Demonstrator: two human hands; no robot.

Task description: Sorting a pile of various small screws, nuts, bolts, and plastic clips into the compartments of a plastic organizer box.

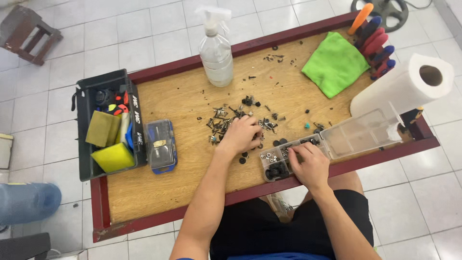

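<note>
Both hands work near the front edge of a wooden tabletop with a dark red rim [159, 192]. The left hand [240, 136] lies palm down, forearm stretched up from the lower edge of the view, its fingers curled loosely over a scattered pile of small dark screws and metal bits [222, 123]; whether it pinches one of them cannot be told. The right hand [308, 163] bends in at the wrist, fingertips dipping into a clear plastic compartment box with its lid flung open [337, 139], which sits at the front rim just right of the pile and holds small black and silver parts.

Behind the pile stands a clear spray bottle [216, 53]. Farther right lie a bright green cloth [334, 62], a row of screwdrivers with coloured handles [375, 45] and a white paper towel roll [404, 86]. To the left rest a small blue-edged clear case [161, 144] and a black tray of yellow sponges [108, 125].
</note>
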